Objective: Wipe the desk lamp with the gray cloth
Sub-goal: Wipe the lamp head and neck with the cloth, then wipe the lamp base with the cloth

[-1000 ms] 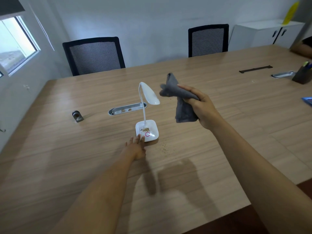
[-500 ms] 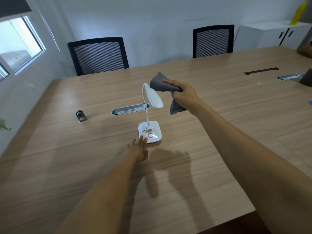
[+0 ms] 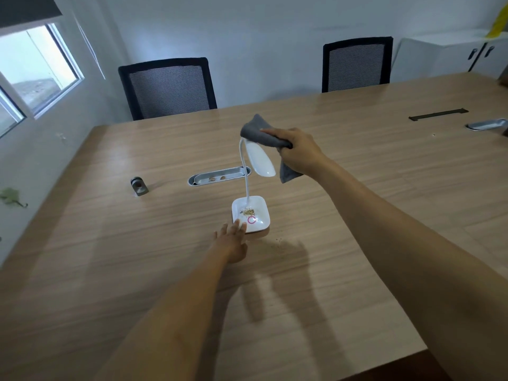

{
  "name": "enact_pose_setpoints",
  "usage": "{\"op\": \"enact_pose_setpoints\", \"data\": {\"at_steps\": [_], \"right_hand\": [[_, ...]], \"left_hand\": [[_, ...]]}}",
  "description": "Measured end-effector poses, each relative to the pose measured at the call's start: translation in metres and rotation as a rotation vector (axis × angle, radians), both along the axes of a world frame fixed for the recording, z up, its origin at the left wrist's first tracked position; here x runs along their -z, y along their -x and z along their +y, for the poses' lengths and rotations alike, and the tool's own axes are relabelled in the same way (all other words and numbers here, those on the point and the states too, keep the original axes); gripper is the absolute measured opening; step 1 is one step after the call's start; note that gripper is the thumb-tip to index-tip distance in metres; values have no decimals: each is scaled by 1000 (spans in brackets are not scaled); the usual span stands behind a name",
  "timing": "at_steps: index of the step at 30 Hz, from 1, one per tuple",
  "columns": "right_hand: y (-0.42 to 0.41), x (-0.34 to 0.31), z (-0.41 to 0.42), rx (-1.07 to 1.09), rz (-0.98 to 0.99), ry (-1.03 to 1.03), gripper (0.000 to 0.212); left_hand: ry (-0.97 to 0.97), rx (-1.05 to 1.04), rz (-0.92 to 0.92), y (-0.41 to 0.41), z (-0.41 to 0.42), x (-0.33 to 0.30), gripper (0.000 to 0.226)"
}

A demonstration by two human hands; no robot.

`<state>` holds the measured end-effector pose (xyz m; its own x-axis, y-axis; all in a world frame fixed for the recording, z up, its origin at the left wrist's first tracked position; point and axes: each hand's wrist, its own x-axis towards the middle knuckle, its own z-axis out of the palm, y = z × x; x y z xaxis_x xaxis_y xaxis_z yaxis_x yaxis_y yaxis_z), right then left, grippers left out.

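Observation:
A small white desk lamp (image 3: pixel 259 160) stands mid-table on a square base (image 3: pixel 261 215) with brown crumbs and a pink ring on it. Its thin neck curves up to an oval head. My right hand (image 3: pixel 298 152) grips the gray cloth (image 3: pixel 257 132), pressing it on the top rear of the lamp head; a cloth tail hangs below my palm. My left hand (image 3: pixel 233 240) lies flat on the table with fingers apart, fingertips touching the base's near left corner.
A wooden table (image 3: pixel 110 257) carries a small metal cylinder (image 3: pixel 139 186), a silver cable tray (image 3: pixel 218 176), a second tray (image 3: pixel 486 124) and a dark slot (image 3: pixel 438 114) far right. Crumbs (image 3: pixel 279 240) lie beside the base. Two black chairs (image 3: pixel 167 88) stand behind; a white cabinet (image 3: pixel 450 55) is at right.
My right hand has carried the cloth leftward from beside the lamp onto the top of its head. My left hand has stayed at the base.

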<state>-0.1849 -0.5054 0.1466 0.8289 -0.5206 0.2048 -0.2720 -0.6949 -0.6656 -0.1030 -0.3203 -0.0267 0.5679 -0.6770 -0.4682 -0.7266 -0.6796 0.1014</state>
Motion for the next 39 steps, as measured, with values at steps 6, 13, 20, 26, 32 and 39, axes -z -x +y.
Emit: {"op": "enact_pose_setpoints", "data": {"at_steps": [6,13,20,26,32,39], "right_hand": [[9,28,-3,252,12,-198,61],[20,100,9,375,270,-165,53],[-5,134,44,288,484,279,51],[-31,158,58,149,550,427,45],[-23,170,56,34,545,529,36],[9,157,52,57,554,498,48]], "left_hand": [[28,21,-19,-1,2,4,65],[213,-21,-51,-2,4,16,69],[305,16,-91,-10,18,28,61],[261,81,-111,-19,21,35,61],[311,117,-140,-21,24,39,59],[289,130,-150,-21,25,32,59]]}}
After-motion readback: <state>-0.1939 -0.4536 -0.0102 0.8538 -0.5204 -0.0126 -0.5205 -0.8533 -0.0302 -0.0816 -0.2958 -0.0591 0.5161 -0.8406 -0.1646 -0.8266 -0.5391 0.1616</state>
